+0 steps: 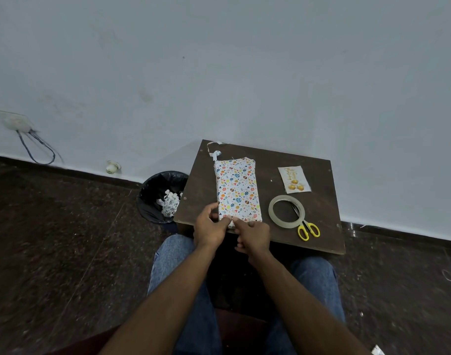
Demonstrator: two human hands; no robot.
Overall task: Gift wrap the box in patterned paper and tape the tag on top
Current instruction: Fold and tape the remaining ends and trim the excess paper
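Pale blue wall, dark speckled floor, small brown table (275, 160), wrapped box (237, 188) (near end), both hands pinching it: left hand (210, 226), right hand (252, 233).

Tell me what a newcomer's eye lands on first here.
The box wrapped in white egg-patterned paper on the small dark wooden table, with the left hand and right hand working its near end. Right of it lie a clear tape roll, yellow-handled scissors and a gold-printed tag.

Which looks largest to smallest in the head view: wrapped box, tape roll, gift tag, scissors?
1. wrapped box
2. tape roll
3. gift tag and scissors: they look alike, and the roll covers part of the scissors.
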